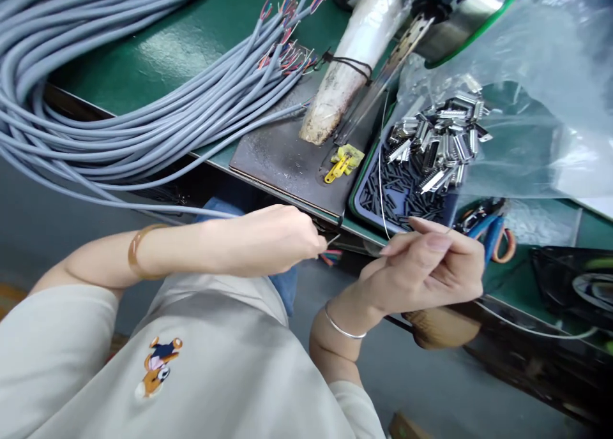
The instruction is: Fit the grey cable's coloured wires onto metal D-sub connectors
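My left hand [299,238] is closed round the end of a grey cable [211,212], just off the bench edge. Thin coloured wires [330,257] poke out beyond my fingers, and one pale strand points toward my other hand. To the right, my right hand [426,267] is raised with thumb and forefinger pinched together. Whatever sits in that pinch is too thin to make out. A thin silvery wire [381,171] hangs down behind my right fingers; whether they touch it, I cannot tell.
A bundle of grey cables [191,126] with stripped ends covers the bench's left. A dark plate [282,158] holds yellow pieces [342,164]. Behind the right hand stands a tray [357,203] of black sleeves and metal connectors [450,133]. Blue-handled cutters [491,235] and a fan [584,286] lie right.
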A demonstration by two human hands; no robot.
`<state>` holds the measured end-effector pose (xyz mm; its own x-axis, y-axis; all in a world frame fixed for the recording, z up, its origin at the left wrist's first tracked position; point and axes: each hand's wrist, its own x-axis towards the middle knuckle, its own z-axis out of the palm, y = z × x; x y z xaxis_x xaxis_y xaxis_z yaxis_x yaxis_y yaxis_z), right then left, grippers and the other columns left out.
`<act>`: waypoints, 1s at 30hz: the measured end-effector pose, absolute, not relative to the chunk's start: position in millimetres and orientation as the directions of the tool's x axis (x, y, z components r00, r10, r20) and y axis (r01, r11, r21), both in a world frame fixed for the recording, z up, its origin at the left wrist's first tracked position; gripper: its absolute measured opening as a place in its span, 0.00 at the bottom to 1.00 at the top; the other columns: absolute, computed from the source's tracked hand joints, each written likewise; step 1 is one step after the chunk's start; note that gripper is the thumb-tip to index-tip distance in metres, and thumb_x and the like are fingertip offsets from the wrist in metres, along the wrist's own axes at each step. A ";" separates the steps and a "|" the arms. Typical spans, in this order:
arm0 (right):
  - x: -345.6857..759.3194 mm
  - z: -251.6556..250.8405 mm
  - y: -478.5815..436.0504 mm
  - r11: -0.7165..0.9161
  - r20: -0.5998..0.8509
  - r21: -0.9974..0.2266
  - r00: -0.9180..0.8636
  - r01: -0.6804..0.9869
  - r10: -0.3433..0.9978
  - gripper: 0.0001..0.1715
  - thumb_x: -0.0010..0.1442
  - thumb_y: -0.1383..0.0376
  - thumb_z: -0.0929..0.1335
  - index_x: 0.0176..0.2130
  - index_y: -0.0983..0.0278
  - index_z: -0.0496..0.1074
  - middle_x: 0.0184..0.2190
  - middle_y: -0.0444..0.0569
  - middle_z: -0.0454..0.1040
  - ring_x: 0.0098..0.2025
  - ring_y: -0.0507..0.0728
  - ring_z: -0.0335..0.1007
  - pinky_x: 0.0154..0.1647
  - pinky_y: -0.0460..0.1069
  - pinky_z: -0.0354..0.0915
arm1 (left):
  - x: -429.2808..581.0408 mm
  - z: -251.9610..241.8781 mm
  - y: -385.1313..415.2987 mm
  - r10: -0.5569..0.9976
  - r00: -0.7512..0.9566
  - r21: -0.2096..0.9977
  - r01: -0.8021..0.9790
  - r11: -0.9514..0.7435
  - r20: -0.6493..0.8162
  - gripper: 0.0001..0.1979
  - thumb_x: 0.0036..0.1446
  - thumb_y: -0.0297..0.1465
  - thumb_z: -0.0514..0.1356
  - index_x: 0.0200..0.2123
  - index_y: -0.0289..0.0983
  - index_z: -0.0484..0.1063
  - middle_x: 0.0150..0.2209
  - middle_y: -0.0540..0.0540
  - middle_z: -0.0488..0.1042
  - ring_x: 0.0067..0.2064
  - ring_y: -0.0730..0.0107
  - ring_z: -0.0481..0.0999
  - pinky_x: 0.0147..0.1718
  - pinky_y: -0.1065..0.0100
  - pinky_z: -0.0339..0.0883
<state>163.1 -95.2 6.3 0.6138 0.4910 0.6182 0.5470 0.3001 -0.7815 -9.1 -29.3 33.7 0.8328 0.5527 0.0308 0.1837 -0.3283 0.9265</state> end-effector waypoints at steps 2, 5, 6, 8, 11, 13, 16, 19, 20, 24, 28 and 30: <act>165.7 6.1 -98.2 0.288 0.589 -0.804 0.631 0.520 0.505 0.10 0.65 0.58 0.70 0.33 0.54 0.80 0.22 0.41 0.71 0.16 0.50 0.58 0.18 0.49 0.49 | -5.3 30.1 -47.7 0.745 0.655 0.888 0.257 -0.381 0.130 0.07 0.58 0.26 0.61 0.29 0.38 0.79 0.27 0.43 0.81 0.28 0.67 0.77 0.31 0.68 0.69; 165.9 3.1 -103.4 0.228 0.486 -0.858 0.582 0.461 0.652 0.09 0.66 0.59 0.70 0.35 0.55 0.81 0.22 0.41 0.73 0.21 0.50 0.65 0.21 0.48 0.55 | -4.7 15.3 -61.7 0.921 0.384 0.978 0.156 -0.140 0.071 0.09 0.62 0.33 0.63 0.37 0.34 0.81 0.32 0.44 0.83 0.27 0.73 0.75 0.29 0.72 0.69; 164.7 1.1 -104.4 0.205 0.449 -0.869 0.546 0.450 0.707 0.08 0.65 0.60 0.71 0.35 0.57 0.81 0.23 0.41 0.74 0.22 0.50 0.66 0.21 0.47 0.56 | -5.5 10.0 -62.5 0.944 0.330 0.997 0.078 -0.025 -0.002 0.11 0.60 0.35 0.64 0.38 0.33 0.81 0.30 0.45 0.82 0.24 0.76 0.73 0.25 0.73 0.67; 160.7 -3.7 -104.8 0.159 0.377 -0.886 0.478 0.435 0.794 0.07 0.64 0.60 0.72 0.35 0.59 0.81 0.26 0.43 0.75 0.24 0.49 0.67 0.22 0.47 0.57 | -7.8 1.3 -60.8 0.944 0.302 0.987 -0.056 0.153 -0.129 0.14 0.56 0.38 0.68 0.37 0.31 0.80 0.27 0.46 0.81 0.20 0.79 0.69 0.19 0.75 0.63; 153.2 -10.5 -101.4 0.108 0.271 -0.915 0.396 0.388 0.877 0.06 0.63 0.62 0.73 0.36 0.61 0.81 0.30 0.44 0.76 0.23 0.47 0.62 0.21 0.47 0.53 | -11.5 -5.6 -56.0 0.920 0.319 0.949 -0.140 0.283 -0.227 0.17 0.50 0.39 0.73 0.34 0.31 0.80 0.25 0.47 0.80 0.18 0.81 0.68 0.17 0.76 0.63; 149.0 -12.7 -98.1 0.085 0.208 -0.937 0.348 0.338 0.914 0.04 0.62 0.63 0.73 0.37 0.61 0.81 0.31 0.44 0.76 0.22 0.45 0.57 0.20 0.46 0.48 | -13.1 -7.0 -53.9 0.907 0.343 0.936 -0.160 0.314 -0.245 0.17 0.48 0.39 0.75 0.33 0.31 0.80 0.25 0.47 0.80 0.19 0.81 0.68 0.17 0.76 0.64; 145.0 -11.9 -93.7 0.068 0.160 -0.956 0.313 0.286 0.936 0.04 0.61 0.64 0.73 0.36 0.61 0.80 0.31 0.43 0.75 0.22 0.45 0.56 0.19 0.46 0.45 | -13.6 -7.0 -52.0 0.904 0.361 0.935 -0.175 0.308 -0.230 0.17 0.48 0.39 0.75 0.34 0.31 0.81 0.25 0.47 0.80 0.19 0.82 0.68 0.18 0.77 0.65; 143.1 -9.5 -90.5 0.058 0.160 -0.952 0.323 0.301 0.933 0.05 0.61 0.63 0.72 0.36 0.62 0.80 0.31 0.44 0.75 0.24 0.46 0.59 0.20 0.45 0.48 | -12.6 -7.3 -50.6 0.910 0.362 0.938 -0.198 0.286 -0.201 0.16 0.50 0.39 0.74 0.33 0.31 0.81 0.24 0.48 0.79 0.19 0.82 0.68 0.18 0.78 0.65; 142.7 -9.0 -89.7 0.052 0.160 -0.948 0.330 0.313 0.930 0.05 0.61 0.63 0.72 0.35 0.62 0.80 0.31 0.44 0.75 0.24 0.46 0.60 0.20 0.45 0.48 | -12.1 -7.9 -50.3 0.912 0.364 0.938 -0.208 0.278 -0.190 0.16 0.50 0.38 0.74 0.33 0.31 0.81 0.24 0.48 0.79 0.19 0.82 0.68 0.18 0.78 0.65; 141.7 -9.5 -89.3 0.019 0.135 -0.946 0.342 0.323 0.930 0.06 0.61 0.64 0.71 0.33 0.63 0.78 0.28 0.42 0.72 0.21 0.45 0.54 0.21 0.46 0.47 | -9.8 -13.7 -49.7 0.925 0.354 0.945 -0.236 0.228 -0.135 0.15 0.50 0.37 0.74 0.33 0.30 0.82 0.23 0.49 0.78 0.19 0.83 0.68 0.17 0.79 0.64; 139.7 -10.9 -92.8 0.027 0.162 -0.930 0.343 0.367 0.925 0.05 0.62 0.65 0.71 0.33 0.63 0.77 0.29 0.41 0.71 0.20 0.44 0.47 0.21 0.47 0.44 | -7.2 -22.9 -50.0 0.958 0.283 0.974 -0.205 0.098 -0.036 0.11 0.55 0.34 0.70 0.36 0.30 0.82 0.26 0.48 0.80 0.21 0.82 0.70 0.20 0.79 0.66; 137.8 -10.8 -93.4 0.038 0.184 -0.922 0.351 0.385 0.918 0.05 0.62 0.65 0.71 0.33 0.63 0.77 0.29 0.41 0.71 0.20 0.44 0.48 0.21 0.47 0.44 | -6.2 -27.2 -50.6 0.965 0.259 0.988 -0.155 0.008 0.033 0.10 0.57 0.32 0.69 0.37 0.30 0.83 0.30 0.46 0.82 0.25 0.79 0.74 0.25 0.78 0.71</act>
